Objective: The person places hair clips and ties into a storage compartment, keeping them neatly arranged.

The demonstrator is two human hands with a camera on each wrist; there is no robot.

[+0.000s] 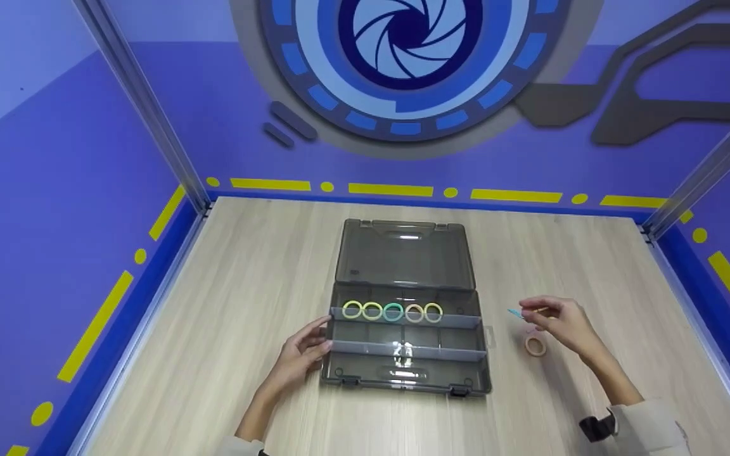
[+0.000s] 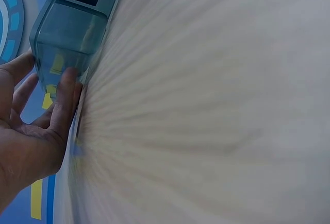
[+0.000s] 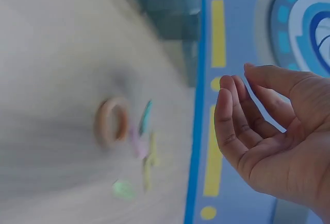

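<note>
A smoky see-through organizer box (image 1: 406, 383) lies with its lid (image 1: 405, 253) folded back. Several small coloured rings, like tape rolls (image 1: 393, 311), stand in a row in its back compartment: yellow, teal and peach. My left hand (image 1: 298, 356) rests at the box's left side, fingertips on rim and side wall (image 2: 67, 41). To the right, my right hand (image 1: 560, 322) hovers above the table with loosely bent fingers and nothing between them. Under it lie a tan ring (image 1: 535, 346), a slim teal piece (image 3: 146, 117), and small purple, yellow (image 3: 149, 159) and green pieces (image 3: 124, 188).
Two grey dividers (image 1: 365, 347) split the box into long rows. Dark latches (image 1: 459, 391) sit on its front edge. Blue walls (image 1: 149, 114) and metal posts (image 1: 707, 164) border the wooden table (image 1: 263, 253) at the back and sides.
</note>
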